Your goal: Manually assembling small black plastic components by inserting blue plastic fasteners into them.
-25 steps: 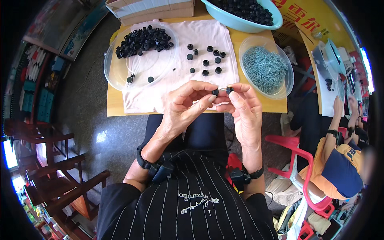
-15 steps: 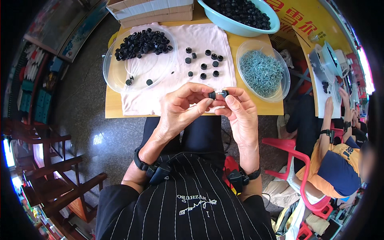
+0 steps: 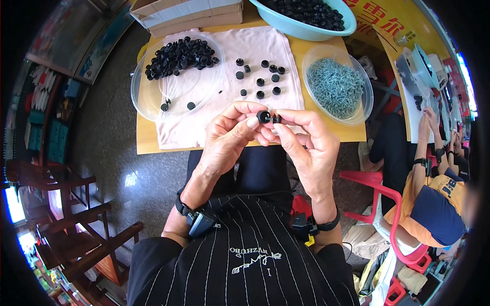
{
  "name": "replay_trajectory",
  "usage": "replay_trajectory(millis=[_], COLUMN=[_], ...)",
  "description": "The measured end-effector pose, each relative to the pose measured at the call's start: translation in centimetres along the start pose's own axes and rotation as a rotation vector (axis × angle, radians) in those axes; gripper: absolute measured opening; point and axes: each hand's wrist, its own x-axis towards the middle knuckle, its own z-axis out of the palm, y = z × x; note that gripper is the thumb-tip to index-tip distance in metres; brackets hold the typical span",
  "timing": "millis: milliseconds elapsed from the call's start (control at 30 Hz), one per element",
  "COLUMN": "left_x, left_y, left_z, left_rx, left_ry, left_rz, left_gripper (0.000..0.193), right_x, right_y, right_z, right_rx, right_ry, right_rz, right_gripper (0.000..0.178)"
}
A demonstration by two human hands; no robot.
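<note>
My left hand pinches a small round black cap, its hollow side toward my right hand, with something pale and shiny inside. Close beside it, my right hand grips a second small black part between thumb and forefinger, seen nearly edge-on. A narrow gap shows between the two parts. Both hands are over the near edge of the pale pink cloth. Several loose black caps lie on the cloth beyond my hands, some hollow side up, some flat side up.
A clear round lid at the left bears a heap of black caps. On the right, silvery screws fill a clear tub. A light-blue basin of black parts and a cardboard box stand behind. Another person sits at right.
The two black parts, joined by a silvery shank before, now show a gap. The left cap has turned its hollow side into view, and my right hand has shifted slightly right.
</note>
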Motion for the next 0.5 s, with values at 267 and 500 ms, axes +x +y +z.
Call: replay_trajectory(millis=[267, 500], left_x=[-0.2, 0.1], left_y=[0.3, 0.2], left_z=[0.3, 0.2], left_rx=[0.096, 0.159], left_ry=[0.043, -0.013], left_rz=[-0.01, 0.022], left_gripper=[0.026, 0.023], right_x=[0.1, -0.3], right_y=[-0.3, 1.1], right_z=[0.0, -0.1], right_rx=[-0.221, -0.259], right_ry=[-0.015, 0.014], right_rz=[-0.068, -0.129], right_gripper=[0.018, 0.021])
